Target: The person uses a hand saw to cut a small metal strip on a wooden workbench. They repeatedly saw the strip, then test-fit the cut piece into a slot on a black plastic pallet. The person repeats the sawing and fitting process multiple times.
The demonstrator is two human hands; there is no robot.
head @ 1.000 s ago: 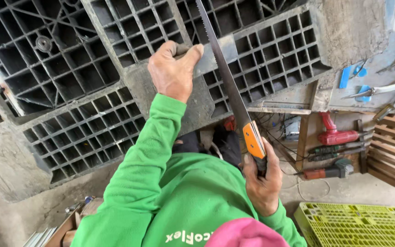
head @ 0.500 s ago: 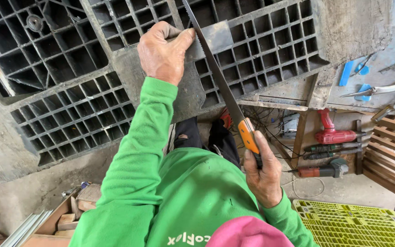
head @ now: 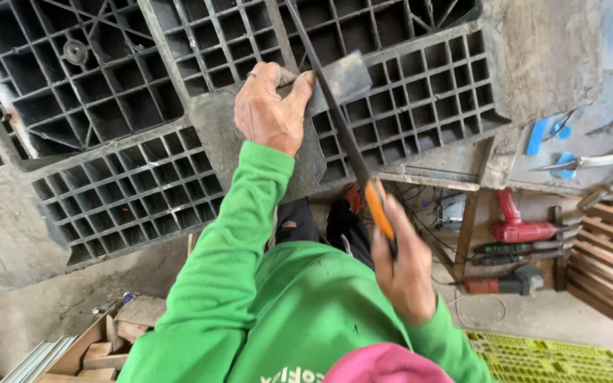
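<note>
The hand saw (head: 352, 152) runs on a slant from the top of the view down to its orange handle, its dark blade lying across a flat grey plastic piece (head: 338, 81) that rests on the dark grid pallet (head: 143, 163). The right hand (head: 407, 273) has its grip closed fully round the orange handle. The left hand (head: 271, 113) presses down on the grey piece just beside the blade, fingers curled over its edge (a ring shows on one finger), so its grip is closed on that piece.

The green sleeve (head: 228, 248) of the left arm crosses the pallet and hides part of it, and a pink cap brim (head: 384, 365) covers the bottom edge of the view. To the right, on the floor, lie a red power tool (head: 523, 228), a wooden pallet (head: 604, 255) and a yellow-green grid crate (head: 555, 358); blue clips (head: 544, 138) lie higher up. Wood offcuts (head: 118, 340) sit at lower left.

Against half a second ago, the saw has been drawn back: the orange handle sits lower and nearer the body, more hidden by the right hand, while the left hand stays put on the grey piece.
</note>
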